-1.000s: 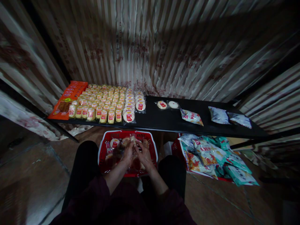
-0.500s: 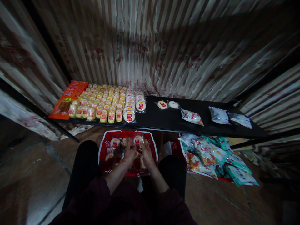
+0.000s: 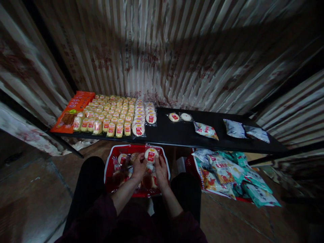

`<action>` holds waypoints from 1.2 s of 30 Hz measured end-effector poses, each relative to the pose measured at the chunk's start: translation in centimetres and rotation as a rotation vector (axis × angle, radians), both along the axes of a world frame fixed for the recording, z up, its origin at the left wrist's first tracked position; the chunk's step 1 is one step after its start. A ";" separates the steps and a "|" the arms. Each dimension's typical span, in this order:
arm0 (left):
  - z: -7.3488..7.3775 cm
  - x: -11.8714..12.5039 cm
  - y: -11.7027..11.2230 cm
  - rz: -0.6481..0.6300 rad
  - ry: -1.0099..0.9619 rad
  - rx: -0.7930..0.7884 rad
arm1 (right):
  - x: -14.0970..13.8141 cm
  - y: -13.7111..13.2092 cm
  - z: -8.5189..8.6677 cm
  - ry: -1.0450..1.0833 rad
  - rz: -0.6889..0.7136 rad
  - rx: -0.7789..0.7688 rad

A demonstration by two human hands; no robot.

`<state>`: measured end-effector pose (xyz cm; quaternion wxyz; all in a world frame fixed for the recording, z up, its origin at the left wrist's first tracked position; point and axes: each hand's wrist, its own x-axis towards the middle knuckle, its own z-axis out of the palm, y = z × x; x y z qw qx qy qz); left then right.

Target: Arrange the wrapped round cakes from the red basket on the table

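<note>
Between my two hands is a round, pale wrapped cake point(image 3: 151, 154) with a red and yellow label facing up. My left hand point(image 3: 139, 167) grips its left edge, and my right hand point(image 3: 161, 167) closes on the right edge. Both are over a red basket point(image 3: 107, 168) with a white rim, set between my knees. Several more round wrapped cakes point(image 3: 123, 158) lie inside it, partly covered by my hands and wrists.
A low black shelf point(image 3: 167, 135) bears rows of small yellow wrapped cakes point(image 3: 111, 129), stacked round cakes point(image 3: 138, 129), orange packets point(image 3: 72, 111) and several snack bags point(image 3: 206, 130). Under its right side stands a second red basket point(image 3: 192, 167) heaped with bags. Striped curtain point(image 3: 157, 50) hangs behind.
The wrapped cake has come up a little out of the basket between my hands, and its label shows more fully. The things on the shelf have not been moved.
</note>
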<state>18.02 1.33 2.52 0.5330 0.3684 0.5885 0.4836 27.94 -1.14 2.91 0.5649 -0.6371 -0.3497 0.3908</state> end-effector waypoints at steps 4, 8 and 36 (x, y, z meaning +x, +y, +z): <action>1.5 0.3 0.1 -0.019 0.037 0.045 | 0.2 0.0 1.0 -0.013 -0.017 -0.009; 3.2 0.5 0.4 -0.025 0.051 0.103 | 0.5 0.3 1.6 -0.079 -0.048 0.026; 8.9 3.5 9.0 -0.094 0.385 0.288 | 5.5 12.7 4.5 -0.355 0.008 0.094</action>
